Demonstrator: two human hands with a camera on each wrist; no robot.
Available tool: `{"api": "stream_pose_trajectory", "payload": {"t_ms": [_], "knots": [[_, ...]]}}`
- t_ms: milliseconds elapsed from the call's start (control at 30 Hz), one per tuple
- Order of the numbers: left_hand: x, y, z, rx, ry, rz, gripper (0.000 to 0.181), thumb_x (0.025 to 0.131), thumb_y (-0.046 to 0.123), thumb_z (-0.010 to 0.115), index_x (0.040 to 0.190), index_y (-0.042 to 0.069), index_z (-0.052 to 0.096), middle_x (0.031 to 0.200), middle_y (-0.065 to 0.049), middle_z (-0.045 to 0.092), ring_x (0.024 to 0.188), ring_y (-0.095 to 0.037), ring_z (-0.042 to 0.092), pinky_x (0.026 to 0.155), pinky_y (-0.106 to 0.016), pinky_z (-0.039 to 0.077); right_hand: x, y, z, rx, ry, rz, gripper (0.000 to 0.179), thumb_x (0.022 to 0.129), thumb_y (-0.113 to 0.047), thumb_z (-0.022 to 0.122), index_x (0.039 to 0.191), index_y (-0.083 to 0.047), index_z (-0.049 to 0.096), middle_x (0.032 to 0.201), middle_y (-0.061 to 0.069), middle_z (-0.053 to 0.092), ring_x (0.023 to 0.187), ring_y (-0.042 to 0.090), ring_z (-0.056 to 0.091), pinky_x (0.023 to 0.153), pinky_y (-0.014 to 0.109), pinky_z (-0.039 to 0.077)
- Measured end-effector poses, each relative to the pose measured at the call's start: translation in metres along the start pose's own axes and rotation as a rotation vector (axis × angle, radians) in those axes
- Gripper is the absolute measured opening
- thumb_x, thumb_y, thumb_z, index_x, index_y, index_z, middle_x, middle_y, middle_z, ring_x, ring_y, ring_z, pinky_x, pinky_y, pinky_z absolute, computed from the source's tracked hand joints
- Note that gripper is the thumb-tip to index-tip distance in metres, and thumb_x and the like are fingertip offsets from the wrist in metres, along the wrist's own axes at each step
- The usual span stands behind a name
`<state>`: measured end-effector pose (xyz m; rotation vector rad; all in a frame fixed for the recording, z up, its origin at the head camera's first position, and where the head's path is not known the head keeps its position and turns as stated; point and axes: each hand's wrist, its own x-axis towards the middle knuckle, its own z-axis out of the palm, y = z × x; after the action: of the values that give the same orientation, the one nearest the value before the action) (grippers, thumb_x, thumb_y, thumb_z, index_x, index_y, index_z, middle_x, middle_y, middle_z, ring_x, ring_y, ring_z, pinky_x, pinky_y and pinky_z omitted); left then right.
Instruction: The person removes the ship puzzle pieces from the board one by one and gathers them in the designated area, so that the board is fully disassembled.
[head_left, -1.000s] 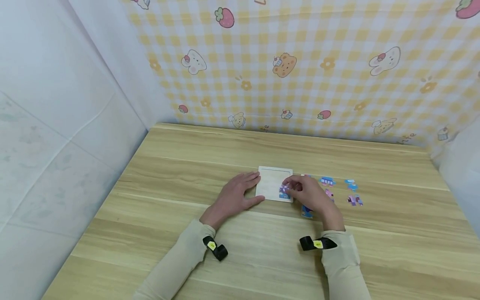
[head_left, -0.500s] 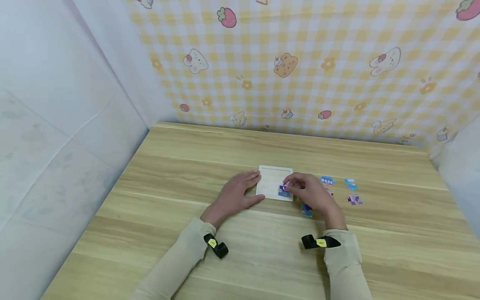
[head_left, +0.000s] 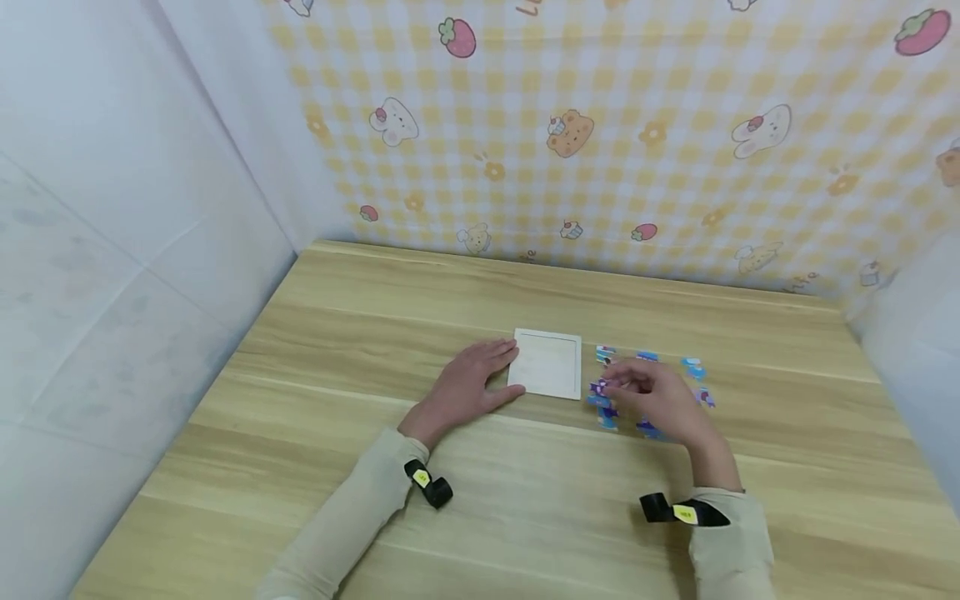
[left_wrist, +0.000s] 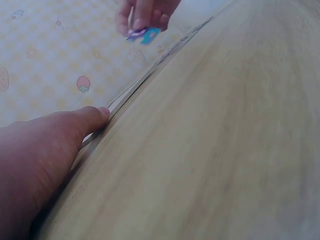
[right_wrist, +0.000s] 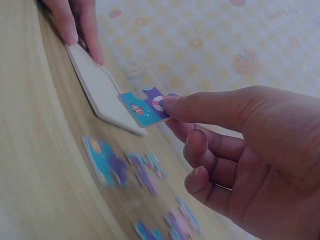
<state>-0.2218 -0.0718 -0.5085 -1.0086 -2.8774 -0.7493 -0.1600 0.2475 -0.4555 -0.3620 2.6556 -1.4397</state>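
Note:
My right hand [head_left: 660, 398] pinches a blue and purple jigsaw piece [right_wrist: 141, 111] between thumb and index finger. A clownfish and a lifebuoy are printed on it. In the head view the hand hovers just right of a flat white square puzzle tray [head_left: 547, 367], over loose jigsaw pieces. The tray has a raised rim and shows a bare pale inside. My left hand [head_left: 467, 383] rests at the tray's left edge, fingers and thumb extended against it. The right wrist view shows several loose pieces blurred on the table, one blue and purple piece [right_wrist: 102, 161] nearest the tray.
Several loose jigsaw pieces lie in rough rows right of the tray, including a blue one [head_left: 693, 367] and a pink and purple one [head_left: 705, 397]. The wooden table [head_left: 375, 333] meets a yellow checked cloth [head_left: 630, 175] behind and white sheeting [head_left: 112, 250] at left.
My right hand has moved right, carrying the jigsaw piece from above the tray's lower right corner to over the loose pieces. The left hand has stayed at the tray's edge.

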Motion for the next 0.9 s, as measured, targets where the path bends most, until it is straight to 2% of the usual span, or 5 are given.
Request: {"api": "stream_pose_trajectory", "payload": {"t_ms": [167,300,467,700,900], "knots": [[0.0,-0.001,0.0,-0.017,-0.012,-0.01,0.073,0.099,0.057,0.062,0.155,0.012,0.049,0.163,0.001,0.042,0.152,-0.019,0.035,0.128,-0.038,0.022,-0.024,0.011,-0.019,-0.002,0.046,0.026,0.018,0.097,-0.011,0.074,0.113,-0.002,0.073,0.095,0.009,0.071,0.075,0.018,0.064,0.059,0.025,0.054],[-0.003,-0.003,-0.002,-0.076,0.018,-0.043,0.072,0.099,0.056,0.062,0.156,0.014,0.047,0.164,0.004,0.039,0.152,-0.021,0.036,0.126,-0.041,0.026,-0.041,0.022,-0.035,-0.013,0.081,0.051,0.019,0.097,-0.011,0.074,0.113,-0.001,0.073,0.094,0.008,0.073,0.076,0.015,0.066,0.06,0.027,0.055],[-0.012,-0.006,-0.004,-0.131,0.041,-0.086,0.073,0.099,0.056,0.063,0.157,0.016,0.045,0.165,0.006,0.037,0.152,-0.022,0.035,0.124,-0.044,0.03,-0.062,0.035,-0.054,-0.033,0.112,0.1,0.019,0.096,-0.012,0.075,0.11,0.001,0.074,0.094,-0.001,0.075,0.076,0.012,0.068,0.062,0.027,0.058],[-0.027,-0.009,-0.006,-0.112,0.044,-0.114,0.075,0.099,0.06,0.061,0.157,0.015,0.045,0.164,0.004,0.039,0.151,-0.024,0.036,0.125,-0.045,0.029,-0.084,0.055,-0.078,-0.07,0.101,0.198,0.022,0.095,-0.016,0.077,0.11,0.001,0.075,0.092,-0.005,0.076,0.078,0.008,0.066,0.064,0.024,0.056],[-0.034,-0.009,-0.007,-0.124,0.066,-0.101,0.072,0.099,0.058,0.061,0.155,0.015,0.048,0.163,0.005,0.041,0.15,-0.026,0.038,0.124,-0.048,0.031,-0.088,0.069,-0.086,-0.098,0.073,0.275,0.028,0.096,-0.019,0.076,0.113,0.003,0.074,0.091,-0.001,0.077,0.079,0.005,0.064,0.064,0.023,0.052]]}}
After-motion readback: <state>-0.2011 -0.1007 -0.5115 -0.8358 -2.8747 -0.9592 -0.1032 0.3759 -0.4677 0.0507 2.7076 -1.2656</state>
